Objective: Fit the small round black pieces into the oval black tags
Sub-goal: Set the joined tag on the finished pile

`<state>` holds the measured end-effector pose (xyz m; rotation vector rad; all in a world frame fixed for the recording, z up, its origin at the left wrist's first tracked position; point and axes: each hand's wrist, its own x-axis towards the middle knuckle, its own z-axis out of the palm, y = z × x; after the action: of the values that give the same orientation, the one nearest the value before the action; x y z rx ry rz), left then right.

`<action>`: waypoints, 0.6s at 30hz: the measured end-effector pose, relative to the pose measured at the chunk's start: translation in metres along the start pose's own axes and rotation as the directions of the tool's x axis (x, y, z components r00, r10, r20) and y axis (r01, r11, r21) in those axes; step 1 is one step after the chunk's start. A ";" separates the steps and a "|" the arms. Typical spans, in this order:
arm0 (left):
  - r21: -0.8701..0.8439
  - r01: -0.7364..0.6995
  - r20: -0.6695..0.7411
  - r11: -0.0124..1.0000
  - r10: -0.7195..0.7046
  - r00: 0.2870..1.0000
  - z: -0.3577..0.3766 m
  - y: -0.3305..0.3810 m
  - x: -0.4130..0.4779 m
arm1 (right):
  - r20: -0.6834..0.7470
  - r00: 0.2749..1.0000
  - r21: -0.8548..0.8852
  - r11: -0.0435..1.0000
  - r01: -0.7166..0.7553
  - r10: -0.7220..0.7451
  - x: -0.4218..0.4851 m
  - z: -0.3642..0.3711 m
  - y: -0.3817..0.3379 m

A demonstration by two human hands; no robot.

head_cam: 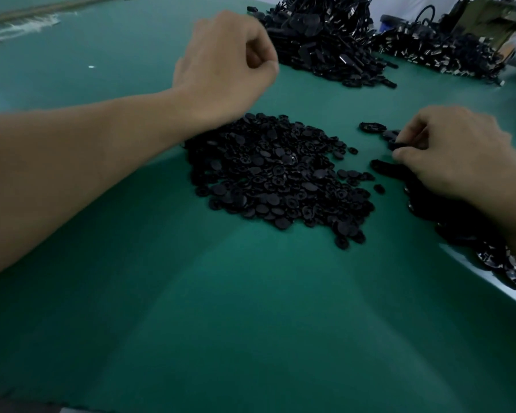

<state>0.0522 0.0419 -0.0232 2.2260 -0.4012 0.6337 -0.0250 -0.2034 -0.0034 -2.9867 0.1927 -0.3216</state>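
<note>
A heap of small round black pieces (280,177) lies in the middle of the green table (221,308). My left hand (224,67) hangs above the heap's far left edge with its fingers curled in; nothing shows in it. My right hand (453,156) rests at the right and pinches an oval black tag (398,144) between thumb and fingers. Another oval tag (372,127) lies flat just left of it. More oval tags (459,228) are spread under my right wrist, down to the table's right edge.
Two tall piles of black finished parts stand at the back: one (325,40) at centre right, another (441,52) further right. A blue container (392,23) and cables sit behind them. The table's right edge (489,287) runs close to the oval tags.
</note>
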 end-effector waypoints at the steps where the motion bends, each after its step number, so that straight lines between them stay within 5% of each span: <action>1: -0.019 -0.022 0.000 1.000 0.022 1.000 0.001 0.004 -0.001 | -0.044 0.999 0.010 1.000 0.003 -0.002 -0.001 0.000 0.000; 6: -0.134 -0.118 0.042 0.984 0.125 0.991 0.008 0.020 -0.013 | -0.263 0.954 0.121 0.977 0.177 -0.141 -0.005 0.000 -0.003; 10: -0.241 -0.191 0.117 0.951 0.224 0.968 0.010 0.031 -0.022 | -0.230 0.938 0.376 0.865 0.331 -0.260 -0.010 0.002 -0.012; 18: -0.368 -0.164 0.212 0.915 0.255 0.944 0.011 0.036 -0.026 | -0.291 0.897 0.609 0.659 0.441 -0.332 -0.013 0.005 -0.021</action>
<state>0.0169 0.0125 -0.0225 1.9402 -0.8304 0.3490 -0.0341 -0.1799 -0.0079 -2.2461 -0.4739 -0.5345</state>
